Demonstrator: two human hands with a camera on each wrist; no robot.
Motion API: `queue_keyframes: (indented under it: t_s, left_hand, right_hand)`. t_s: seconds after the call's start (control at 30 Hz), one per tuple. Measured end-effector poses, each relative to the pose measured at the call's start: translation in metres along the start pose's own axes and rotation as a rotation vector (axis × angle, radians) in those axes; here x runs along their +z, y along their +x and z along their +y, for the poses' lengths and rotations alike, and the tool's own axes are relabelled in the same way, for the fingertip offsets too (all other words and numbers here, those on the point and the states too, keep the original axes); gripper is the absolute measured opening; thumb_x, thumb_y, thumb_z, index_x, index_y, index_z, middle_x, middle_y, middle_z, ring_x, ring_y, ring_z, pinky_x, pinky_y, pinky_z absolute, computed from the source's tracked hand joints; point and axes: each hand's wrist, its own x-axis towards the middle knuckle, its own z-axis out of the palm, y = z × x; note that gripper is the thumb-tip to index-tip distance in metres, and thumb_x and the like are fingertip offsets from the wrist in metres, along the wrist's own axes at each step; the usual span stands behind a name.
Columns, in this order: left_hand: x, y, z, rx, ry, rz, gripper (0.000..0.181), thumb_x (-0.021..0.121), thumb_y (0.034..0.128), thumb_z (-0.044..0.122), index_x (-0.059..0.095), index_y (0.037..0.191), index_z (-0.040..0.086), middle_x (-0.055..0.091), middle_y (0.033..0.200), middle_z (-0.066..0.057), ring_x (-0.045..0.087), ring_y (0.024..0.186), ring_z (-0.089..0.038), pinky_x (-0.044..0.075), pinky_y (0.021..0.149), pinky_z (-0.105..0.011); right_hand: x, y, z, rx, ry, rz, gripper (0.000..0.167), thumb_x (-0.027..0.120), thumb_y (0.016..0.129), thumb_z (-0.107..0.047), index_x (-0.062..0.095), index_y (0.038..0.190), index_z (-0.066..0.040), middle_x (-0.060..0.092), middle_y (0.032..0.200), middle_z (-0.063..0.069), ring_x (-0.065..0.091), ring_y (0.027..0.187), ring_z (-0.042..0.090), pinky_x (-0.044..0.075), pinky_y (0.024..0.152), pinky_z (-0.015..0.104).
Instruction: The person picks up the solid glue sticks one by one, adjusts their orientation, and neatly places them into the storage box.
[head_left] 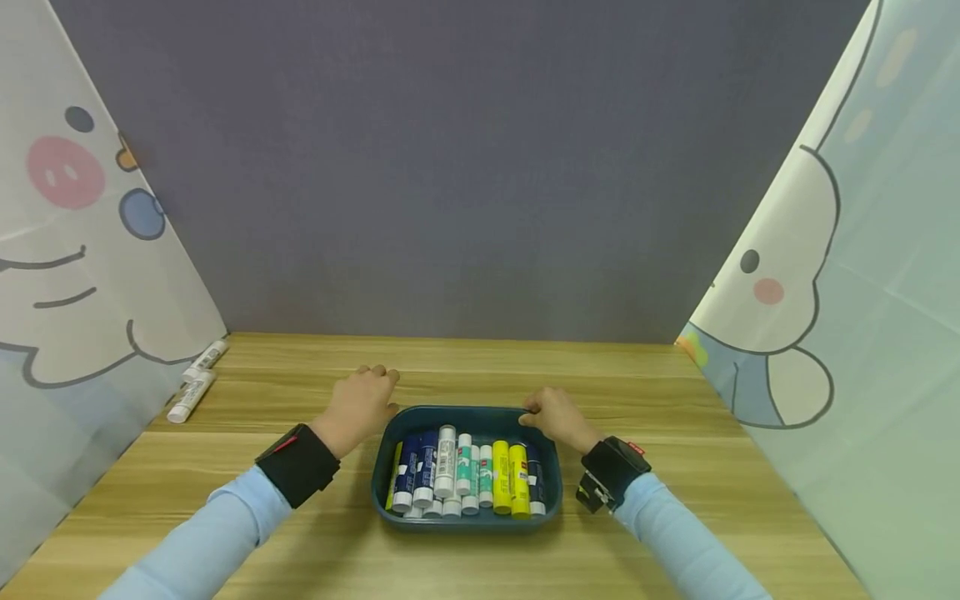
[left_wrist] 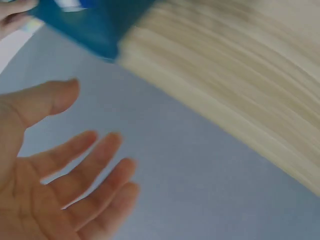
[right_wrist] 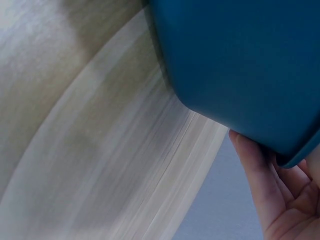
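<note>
A dark teal plastic bin (head_left: 465,525) stands on the table, filled with glue sticks (head_left: 446,462) in white, navy, green and yellow. My left hand (head_left: 362,402) is just off the bin's back left corner. In the left wrist view its fingers (left_wrist: 107,152) are spread and relaxed, with a gap between them and the bin (left_wrist: 107,32). At the back right corner, my right hand (head_left: 558,417) grips the rim. The right wrist view shows that hand (right_wrist: 285,200) against the outer wall of the bin (right_wrist: 235,60), with part of its fingers hidden behind the rim.
Two white glue sticks (head_left: 192,395) lie at the far left edge of the wooden table (head_left: 300,550), by a printed cloth (head_left: 67,292). A grey panel (head_left: 465,167) rises behind the table, and another printed cloth (head_left: 862,317) hangs on the right.
</note>
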Motion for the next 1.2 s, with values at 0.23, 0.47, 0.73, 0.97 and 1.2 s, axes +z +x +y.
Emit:
queue_keyframes:
  t_s: [0.23, 0.47, 0.73, 0.97, 1.2]
  left_hand:
    - [0.016, -0.002, -0.047, 0.0, 0.013, 0.12, 0.042, 0.074, 0.0737, 0.016, 0.061, 0.11, 0.001, 0.06, 0.104, -0.018, 0.058, 0.091, -0.036, 0.052, 0.061, -0.043]
    - [0.028, -0.01, -0.09, -0.032, -0.031, 0.151, 0.042, 0.071, 0.0754, 0.01, 0.059, 0.113, -0.002, 0.057, 0.111, -0.022, 0.055, 0.098, -0.04, 0.05, 0.059, -0.045]
    - [0.04, -0.027, -0.133, -0.065, -0.05, 0.28, 0.039, 0.069, 0.074, 0.005, 0.058, 0.11, -0.006, 0.055, 0.11, -0.027, 0.053, 0.098, -0.044, 0.048, 0.067, -0.052]
    - [0.044, -0.038, -0.16, -0.134, -0.053, 0.281, 0.038, 0.068, 0.0753, 0.005, 0.057, 0.109, -0.008, 0.053, 0.109, -0.028, 0.051, 0.095, -0.046, 0.046, 0.062, -0.052]
    - [0.049, -0.049, -0.183, -0.232, -0.056, 0.244, 0.038, 0.064, 0.0774, 0.007, 0.055, 0.111, -0.008, 0.05, 0.111, -0.03, 0.048, 0.097, -0.048, 0.044, 0.069, -0.057]
  right_hand:
    - [-0.001, -0.003, 0.003, -0.041, 0.028, -0.017, 0.022, 0.066, 0.082, -0.007, 0.058, 0.062, -0.007, 0.035, 0.057, -0.004, 0.033, 0.047, 0.008, 0.023, 0.046, 0.018]
    - [-0.001, -0.007, 0.002, 0.008, 0.028, -0.002, 0.005, 0.068, 0.08, -0.008, 0.071, 0.076, -0.007, 0.056, 0.069, 0.0, 0.042, 0.053, 0.009, 0.033, 0.048, 0.019]
    - [-0.001, -0.008, 0.002, 0.02, 0.036, -0.016, 0.006, 0.067, 0.082, -0.008, 0.071, 0.078, -0.008, 0.057, 0.069, 0.0, 0.042, 0.05, 0.008, 0.032, 0.046, 0.019]
    - [-0.001, -0.009, 0.001, 0.003, 0.047, -0.017, 0.006, 0.067, 0.082, -0.008, 0.071, 0.079, -0.005, 0.061, 0.071, 0.0, 0.043, 0.052, 0.009, 0.035, 0.048, 0.019]
    - [0.0, -0.011, 0.001, -0.017, 0.068, -0.014, 0.009, 0.067, 0.081, -0.009, 0.069, 0.073, -0.006, 0.056, 0.066, -0.001, 0.041, 0.051, 0.008, 0.033, 0.046, 0.018]
